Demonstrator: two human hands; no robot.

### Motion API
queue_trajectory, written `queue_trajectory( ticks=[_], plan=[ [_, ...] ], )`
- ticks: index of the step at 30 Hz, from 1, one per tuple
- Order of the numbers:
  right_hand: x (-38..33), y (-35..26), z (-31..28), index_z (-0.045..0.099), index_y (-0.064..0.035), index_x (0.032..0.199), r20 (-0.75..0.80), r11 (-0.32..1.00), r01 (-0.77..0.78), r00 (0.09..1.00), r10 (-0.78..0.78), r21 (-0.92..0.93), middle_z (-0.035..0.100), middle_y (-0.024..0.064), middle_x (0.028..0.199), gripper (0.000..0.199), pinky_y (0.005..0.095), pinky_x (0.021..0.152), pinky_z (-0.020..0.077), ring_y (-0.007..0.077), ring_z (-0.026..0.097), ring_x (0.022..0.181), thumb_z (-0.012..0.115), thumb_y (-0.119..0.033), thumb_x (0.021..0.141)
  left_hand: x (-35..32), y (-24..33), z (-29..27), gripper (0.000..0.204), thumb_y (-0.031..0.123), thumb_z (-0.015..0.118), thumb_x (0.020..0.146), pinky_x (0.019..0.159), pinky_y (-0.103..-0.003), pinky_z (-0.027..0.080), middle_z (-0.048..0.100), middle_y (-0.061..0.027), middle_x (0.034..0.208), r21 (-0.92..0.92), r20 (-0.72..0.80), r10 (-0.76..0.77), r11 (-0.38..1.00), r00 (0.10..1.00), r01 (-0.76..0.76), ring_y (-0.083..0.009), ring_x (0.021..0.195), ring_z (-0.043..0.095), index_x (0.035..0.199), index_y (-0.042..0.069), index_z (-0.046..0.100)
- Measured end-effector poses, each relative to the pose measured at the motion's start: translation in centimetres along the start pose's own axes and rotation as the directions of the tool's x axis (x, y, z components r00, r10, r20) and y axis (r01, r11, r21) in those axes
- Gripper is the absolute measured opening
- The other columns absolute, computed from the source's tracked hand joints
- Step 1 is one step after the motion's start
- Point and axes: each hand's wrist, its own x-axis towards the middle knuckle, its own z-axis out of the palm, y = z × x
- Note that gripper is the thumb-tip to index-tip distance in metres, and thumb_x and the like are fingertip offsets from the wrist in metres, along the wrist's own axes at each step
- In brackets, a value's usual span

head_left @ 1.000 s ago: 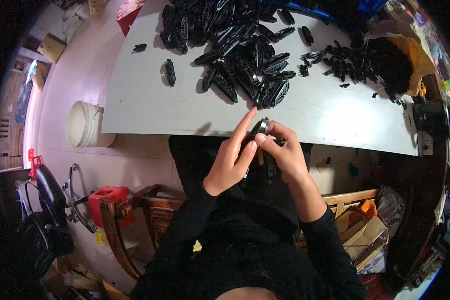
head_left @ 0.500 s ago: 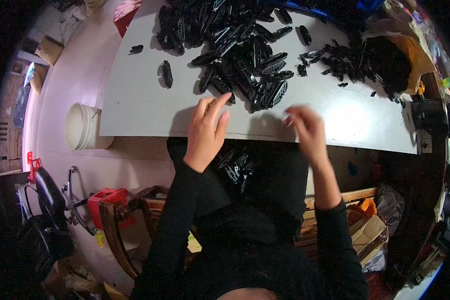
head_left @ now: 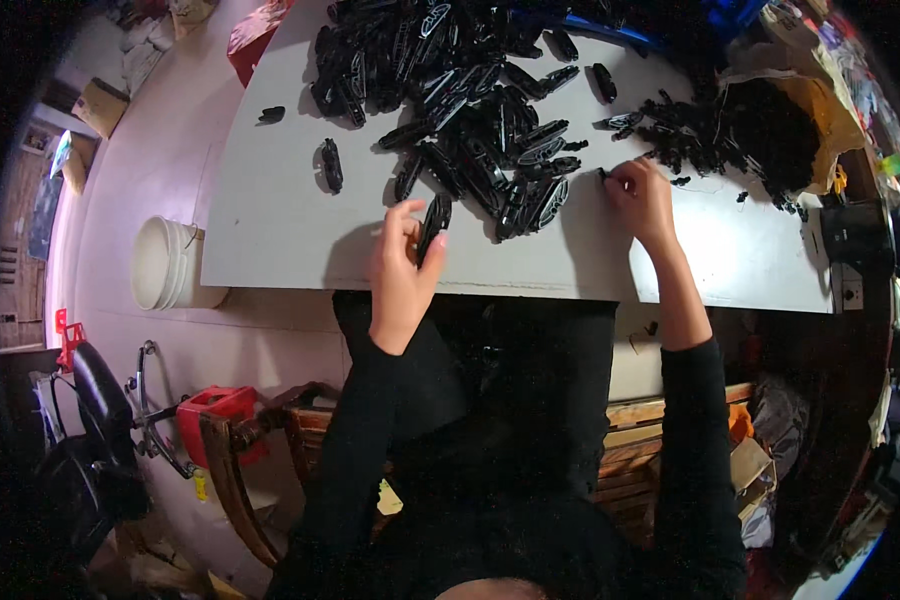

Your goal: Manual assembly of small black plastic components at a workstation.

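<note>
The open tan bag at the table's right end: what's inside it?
A heap of small black pieces shows in the tan bag and spreads onto the white table, toward the right hand. Anything deeper is covered by the heap and the bag's side, so cannot be seen.

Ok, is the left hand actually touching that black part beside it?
Touching: the head view shows the left hand holding the black part, with the thumb across its lower end.

White glare washes out the right part of the table [head_left: 290, 240], and soft shadows lie toward its front edge. Below the table the black clothing [head_left: 510, 470] loses detail in dimness; beyond the table's sides, straight lines bend toward a black rim.
</note>
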Motion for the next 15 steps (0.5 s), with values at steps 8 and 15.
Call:
queue_trajectory(
  ticks=[8, 15],
  plan=[
    [-4.8, -4.0, -2.8, 0.061, -0.0026, 0.081, 0.377, 0.446, -0.467, 0.883, 0.28, 0.763, 0.055, -0.0028, 0.071, 0.009, 0.0187, 0.056, 0.0354, 0.0041, 0.045, 0.063, 0.061, -0.012, 0.082, -1.9, 5.2, 2.0, 0.027, 0.011, 0.046, 0.092, 0.051, -0.019, 0.042, 0.055, -0.0084, 0.09, -0.52, 0.279, -0.266, 0.766, 0.923, 0.378, -0.007, 0.058, 0.052, 0.117, 0.0, 0.042],
    [-7.8, -9.1, -3.1, 0.06, -0.0031, 0.082, 0.444, 0.238, -0.471, 0.881, 0.162, 0.849, 0.055, -0.0021, 0.07, 0.009, 0.0181, 0.054, 0.0356, 0.0043, 0.046, 0.06, 0.062, -0.011, 0.08, -2.7, 5.6, 3.2, 0.035, 0.014, 0.043, 0.095, 0.053, -0.017, 0.032, 0.049, -0.0022, 0.077, -0.538, 0.365, -0.234, 0.737, 0.901, 0.409, -0.0028, 0.062, 0.037, 0.127, 0.003, 0.033]
  ],
)
